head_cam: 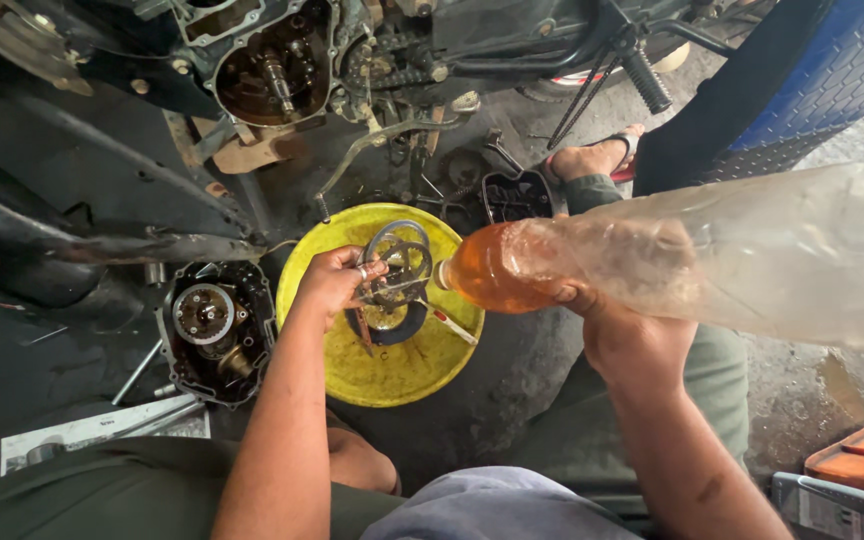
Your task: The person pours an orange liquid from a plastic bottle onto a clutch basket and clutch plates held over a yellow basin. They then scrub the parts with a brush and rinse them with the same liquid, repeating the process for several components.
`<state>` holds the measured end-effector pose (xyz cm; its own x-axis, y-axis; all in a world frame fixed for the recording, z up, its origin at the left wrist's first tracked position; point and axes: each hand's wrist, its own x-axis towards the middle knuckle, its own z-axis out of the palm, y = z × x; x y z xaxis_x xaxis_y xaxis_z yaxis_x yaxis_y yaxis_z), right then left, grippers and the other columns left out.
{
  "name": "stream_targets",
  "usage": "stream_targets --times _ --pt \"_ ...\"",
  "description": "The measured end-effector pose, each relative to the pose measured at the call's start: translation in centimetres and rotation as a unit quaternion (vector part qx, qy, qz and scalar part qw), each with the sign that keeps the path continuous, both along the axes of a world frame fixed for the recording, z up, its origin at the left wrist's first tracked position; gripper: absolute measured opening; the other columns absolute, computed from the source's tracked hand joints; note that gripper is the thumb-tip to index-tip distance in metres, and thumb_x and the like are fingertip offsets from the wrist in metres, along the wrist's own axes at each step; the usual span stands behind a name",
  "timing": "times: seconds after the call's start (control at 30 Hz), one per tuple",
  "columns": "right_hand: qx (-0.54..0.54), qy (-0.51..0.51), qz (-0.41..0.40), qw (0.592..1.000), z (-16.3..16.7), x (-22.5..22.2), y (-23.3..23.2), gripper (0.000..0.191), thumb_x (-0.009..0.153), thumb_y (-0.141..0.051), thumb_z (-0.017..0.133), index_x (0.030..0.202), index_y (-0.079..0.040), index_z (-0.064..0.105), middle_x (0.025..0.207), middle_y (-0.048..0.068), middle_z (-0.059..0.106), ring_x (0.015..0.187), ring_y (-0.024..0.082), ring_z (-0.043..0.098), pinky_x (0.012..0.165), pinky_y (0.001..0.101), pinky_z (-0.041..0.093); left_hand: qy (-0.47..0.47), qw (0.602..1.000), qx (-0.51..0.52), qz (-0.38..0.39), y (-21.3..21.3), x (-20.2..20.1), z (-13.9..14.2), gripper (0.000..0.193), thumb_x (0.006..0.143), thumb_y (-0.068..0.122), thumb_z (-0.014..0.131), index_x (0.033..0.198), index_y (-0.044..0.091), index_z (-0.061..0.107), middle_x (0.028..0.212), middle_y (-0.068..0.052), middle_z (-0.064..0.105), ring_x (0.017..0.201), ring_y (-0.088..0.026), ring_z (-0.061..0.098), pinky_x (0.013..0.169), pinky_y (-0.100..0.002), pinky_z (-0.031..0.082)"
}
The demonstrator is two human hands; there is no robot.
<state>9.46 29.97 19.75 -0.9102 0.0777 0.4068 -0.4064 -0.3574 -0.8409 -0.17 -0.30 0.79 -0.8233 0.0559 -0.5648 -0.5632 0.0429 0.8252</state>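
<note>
My left hand [332,283]: fingers gripping gear part [399,268] over yellow basin [352,375]; my right hand [617,325]: fingers clasping tilted plastic bottle [692,262], wrist bent.

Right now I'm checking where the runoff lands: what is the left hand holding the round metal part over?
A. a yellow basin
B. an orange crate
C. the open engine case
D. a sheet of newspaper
A: the left hand grips the round metal part directly above the yellow basin, with the tilted plastic bottle in the right hand aimed at it.
</note>
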Motion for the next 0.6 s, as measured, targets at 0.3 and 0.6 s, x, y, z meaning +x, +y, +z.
stream_targets --times 0.3,0.6 --pt "0.021 -0.013 -0.006 1.0 0.09 0.04 0.08 0.053 0.083 0.008 0.085 0.123 0.0 0.051 0.118 0.016 0.066 0.114 0.027 0.068 0.106 0.042 0.058 0.001 1.0 -0.004 0.004 -0.02 0.04 0.12 0.015 0.089 0.022 0.076 0.101 0.012 0.075 0.095 0.001 0.077 0.088 -0.014 0.072 0.08 -0.043 0.06" --pt "0.053 -0.008 -0.021 0.998 0.27 -0.17 0.19 0.053 0.083 0.006 0.087 0.123 -0.001 0.053 0.119 0.015 0.066 0.116 0.025 0.068 0.109 0.0416 0.059 -0.001 1.0 -0.015 0.001 -0.06 0.01 0.08 0.015 0.089 0.021 0.077 0.101 0.012 0.076 0.095 0.0 0.077 0.085 -0.015 0.071 0.081 -0.044 0.061"
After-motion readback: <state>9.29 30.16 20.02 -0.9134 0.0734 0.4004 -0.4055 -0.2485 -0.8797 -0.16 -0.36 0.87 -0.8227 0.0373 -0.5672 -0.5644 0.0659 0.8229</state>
